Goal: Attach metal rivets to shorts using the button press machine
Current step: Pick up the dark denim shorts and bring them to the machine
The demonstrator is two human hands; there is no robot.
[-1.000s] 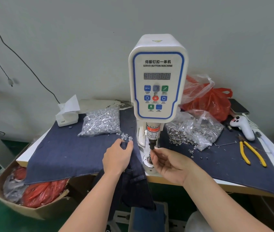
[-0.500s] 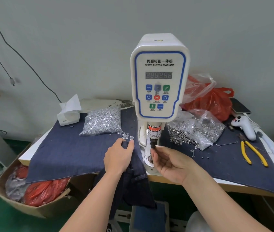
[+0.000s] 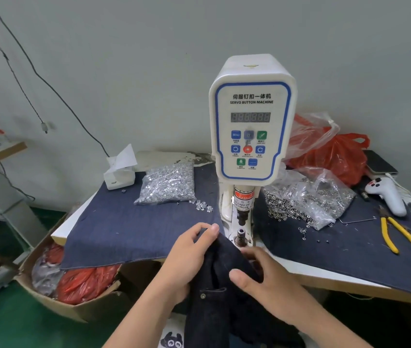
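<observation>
While both hands hold the garment at the table's front edge, the dark navy denim shorts (image 3: 224,297) hang in a bunched fold from about 6 o'clock of the white servo button press machine (image 3: 252,116), their upper edge just short of the small steel lower die post (image 3: 241,234). The left hand (image 3: 187,257) grips the fabric at the fold's 10 o'clock side, fingers curled over the edge and thumb tip at the top. The right hand (image 3: 267,280) grips the fold at 3 o'clock, thumb pressed on the front face; its fingertips are hidden behind the cloth.

Judged from the drape, the denim is soft and limp yet thick. It will likely sag under its own weight, so it needs support on both sides of the rivet site. Doubled seams near the one metal stud (image 3: 202,296) already on the garment are probably stiffer and bulkier. A hold close on either side of the target spot, fabric pulled flat, seems soundest, with fingers kept clear of the black upper punch (image 3: 241,217), which stands raised and apart from the die.

At 10 o'clock of the machine lies a clear bag of silver rivets (image 3: 166,184); loose ones (image 3: 203,205) sit beside it. At 3 o'clock a second clear bag of ring parts (image 3: 307,199) spills open. All are small, light and likely to roll.
</observation>
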